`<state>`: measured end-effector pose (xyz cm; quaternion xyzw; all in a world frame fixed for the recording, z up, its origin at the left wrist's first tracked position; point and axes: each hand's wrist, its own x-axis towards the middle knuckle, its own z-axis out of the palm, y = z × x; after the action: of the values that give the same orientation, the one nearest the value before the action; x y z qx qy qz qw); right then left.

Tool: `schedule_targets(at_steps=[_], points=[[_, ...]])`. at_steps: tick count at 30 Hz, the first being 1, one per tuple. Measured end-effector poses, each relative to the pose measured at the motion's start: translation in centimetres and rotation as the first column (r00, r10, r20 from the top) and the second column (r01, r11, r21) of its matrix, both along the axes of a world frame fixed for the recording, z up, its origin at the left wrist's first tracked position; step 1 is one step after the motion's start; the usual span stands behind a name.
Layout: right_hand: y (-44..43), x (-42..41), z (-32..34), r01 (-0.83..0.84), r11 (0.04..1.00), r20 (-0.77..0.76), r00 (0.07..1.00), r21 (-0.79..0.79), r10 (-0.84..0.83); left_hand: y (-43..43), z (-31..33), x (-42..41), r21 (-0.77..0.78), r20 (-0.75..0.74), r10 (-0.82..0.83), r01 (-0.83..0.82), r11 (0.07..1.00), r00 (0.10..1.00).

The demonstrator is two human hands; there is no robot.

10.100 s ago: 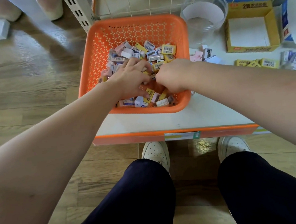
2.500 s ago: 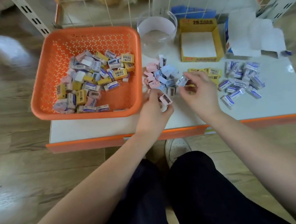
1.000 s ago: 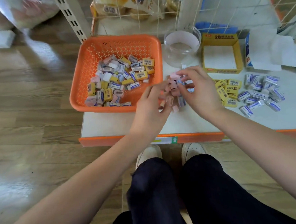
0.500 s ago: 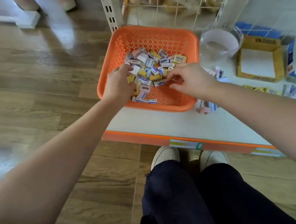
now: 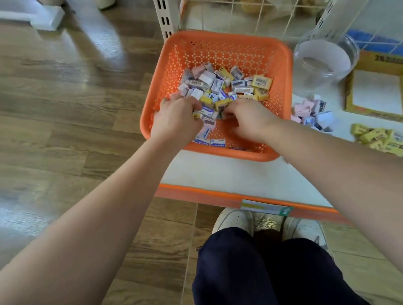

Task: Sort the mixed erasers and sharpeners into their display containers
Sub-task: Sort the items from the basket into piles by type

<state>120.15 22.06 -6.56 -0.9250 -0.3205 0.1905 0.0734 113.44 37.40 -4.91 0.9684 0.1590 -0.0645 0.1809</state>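
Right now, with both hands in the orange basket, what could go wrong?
1. The orange basket sits at the left end of the shelf; a hard push from the left hand might slide it off.
2. The forearm of the right hand passes close by the pastel pile beside the basket; pulling out could scatter it.
3. The fingers are buried among mixed pieces, so a wrong kind may come along.
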Motion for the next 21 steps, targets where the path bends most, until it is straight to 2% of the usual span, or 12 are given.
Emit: schedule_targets(at_steps=[3,8,12,19,21], points=[[-0.1,0.1,-0.4,0.035,0.999,0.042,0.999,-0.003,-0.035,-0.1,0.2,0.8,0.114,-0.004,-0.119,0.119,0.986,0.993],[0.0,-0.1,-0.6,0.085,0.994,0.053,0.995,-0.064,-0.081,-0.4,-0.2,2.7,0.085,-0.064,-0.179,0.184,0.979,0.982],[-0.1,-0.4,-0.5,0.098,0.992,0.116,0.989,-0.079,-0.088,-0.8,-0.3,3.3,0.170,-0.094,-0.225,0.238,0.956,0.970],[0.0,-1.3,0.5,0.116,0.991,0.168,0.978,0.065,-0.125,-0.6,-0.1,2.9,0.210,-0.032,-0.242,0.243,0.947,0.970],[-0.2,-1.7,1.2,0.108,0.983,0.172,0.976,0.151,-0.134,-0.9,0.5,2.8,0.217,-0.010,-0.239,0.236,0.947,0.971]])
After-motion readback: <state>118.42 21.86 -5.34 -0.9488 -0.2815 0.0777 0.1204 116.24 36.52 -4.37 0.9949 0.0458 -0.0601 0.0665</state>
